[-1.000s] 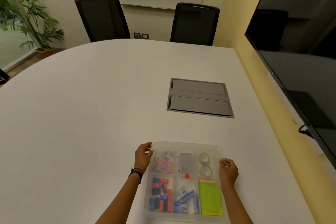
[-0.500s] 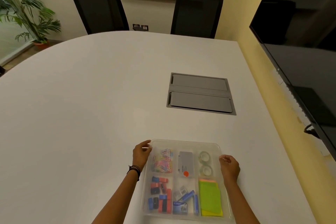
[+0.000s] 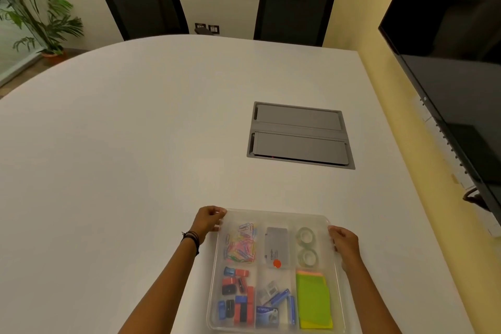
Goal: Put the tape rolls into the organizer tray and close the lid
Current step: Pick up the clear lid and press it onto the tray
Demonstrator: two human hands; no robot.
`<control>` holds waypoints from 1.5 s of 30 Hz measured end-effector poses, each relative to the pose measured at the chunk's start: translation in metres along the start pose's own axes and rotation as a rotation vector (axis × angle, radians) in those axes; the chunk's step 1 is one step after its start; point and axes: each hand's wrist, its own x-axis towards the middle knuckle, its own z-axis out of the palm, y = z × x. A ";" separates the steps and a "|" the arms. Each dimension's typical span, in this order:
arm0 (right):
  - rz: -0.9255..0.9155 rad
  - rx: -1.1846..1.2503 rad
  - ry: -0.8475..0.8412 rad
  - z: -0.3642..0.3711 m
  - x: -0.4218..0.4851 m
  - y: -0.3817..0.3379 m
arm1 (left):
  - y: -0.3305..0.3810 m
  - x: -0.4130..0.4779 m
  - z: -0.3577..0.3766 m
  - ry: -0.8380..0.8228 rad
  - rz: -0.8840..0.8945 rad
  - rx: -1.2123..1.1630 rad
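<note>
Tape rolls (image 3: 307,245), 2 of them and both clear, already lie in the organizer tray (image 3: 273,331), stacked one behind the other in its far right compartment. So the first half of the job looks finished.

A translucent lid (image 3: 276,216) appears to sit over the tray, since everything inside reads slightly hazy through it, yet whether it has snapped down all round cannot be told from this view. The left hand (image 3: 207,221) curls its fingers over the tray's far left corner, gripping the rim there. The right hand (image 3: 344,245) clasps the tray's right edge, level with the tape compartment, fingers bent around the lip.

Other compartments hold coloured paper clips (image 3: 241,244) at the tray's far left, a grey box (image 3: 276,245) in the far middle, and green sticky notes (image 3: 314,301) at the near right, directly in front of the tape.

What seems left is only pressing the lid home along the edges, if it is not seated already, then letting go. Nothing else of the task lies on the white table (image 3: 135,144) around the tray.
</note>
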 end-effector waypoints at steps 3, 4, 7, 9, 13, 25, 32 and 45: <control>0.031 0.019 -0.030 -0.001 0.005 -0.001 | 0.000 0.007 -0.001 -0.008 -0.018 -0.005; 0.040 0.027 -0.038 -0.001 0.007 -0.001 | 0.000 0.009 -0.002 -0.019 -0.026 -0.003; 0.058 0.041 -0.068 -0.001 0.011 -0.003 | 0.003 0.015 -0.003 -0.048 -0.043 0.013; 0.070 0.052 -0.097 0.001 0.013 -0.005 | 0.005 0.021 -0.002 -0.048 -0.041 0.020; 0.089 0.032 -0.135 0.008 0.017 -0.014 | 0.011 0.029 0.003 -0.030 -0.052 0.043; 0.039 -0.055 -0.173 0.018 0.020 -0.018 | 0.007 0.030 0.009 -0.029 0.029 0.098; 0.096 -0.007 -0.229 0.014 0.021 -0.017 | 0.009 0.023 0.016 0.047 0.155 0.157; -0.273 -0.170 -0.115 0.033 0.008 -0.002 | -0.013 0.018 0.063 -0.122 0.799 1.071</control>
